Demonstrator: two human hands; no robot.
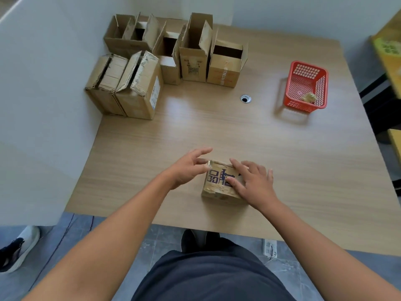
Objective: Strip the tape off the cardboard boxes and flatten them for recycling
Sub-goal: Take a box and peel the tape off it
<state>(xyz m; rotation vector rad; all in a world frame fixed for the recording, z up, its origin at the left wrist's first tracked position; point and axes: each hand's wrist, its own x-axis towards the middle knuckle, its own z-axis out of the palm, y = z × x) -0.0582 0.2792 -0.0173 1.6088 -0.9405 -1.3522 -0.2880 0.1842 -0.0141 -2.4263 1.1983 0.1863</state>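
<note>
- A pale wood-grain desk fills a corner between a white partition on the left and a white far wall.
- A small taped box sits near the desk's near edge, in the middle.
- The right hand lies flat on the box's top, fingers spread.
- The left hand has loosely bent, spread fingers at the box's far-left corner; whether they pinch tape cannot be told.
- Opened boxes crowd the far-left corner.
- A red basket stands far right, holding a crumpled wad.
- A round cable hole sits between the boxes and the basket.
- Grey floor tiles show below the desk.
</note>
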